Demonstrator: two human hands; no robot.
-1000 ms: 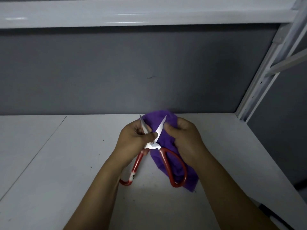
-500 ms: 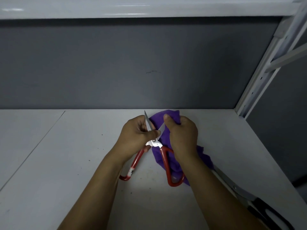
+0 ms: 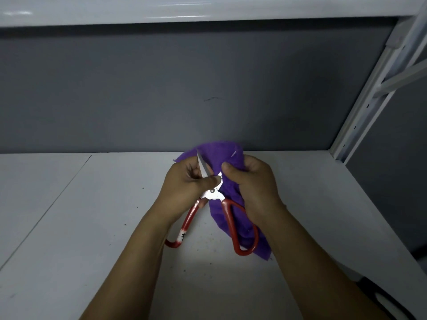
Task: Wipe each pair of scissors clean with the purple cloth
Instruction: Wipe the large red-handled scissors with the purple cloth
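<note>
Red-handled scissors (image 3: 227,218) are held spread apart above the white shelf (image 3: 92,227). My left hand (image 3: 184,188) pinches the left blade near the pivot, thumb on top, and that blade points up and away. My right hand (image 3: 254,188) grips the purple cloth (image 3: 219,158), which is wrapped over the right blade so that only its tip shows at the cloth's top edge. The cloth hangs down behind the right red handle loop to the shelf.
A grey back wall stands just behind my hands. A white metal upright (image 3: 360,116) rises at the right rear corner. At the bottom right, part of a black handle (image 3: 381,301) shows past my right forearm. Small dark specks dot the shelf.
My right hand slid the cloth along the right blade: up near the tip half a second ago, now back down toward the pivot. The camera tilted, so the second scissors at right dropped mostly out of view.
</note>
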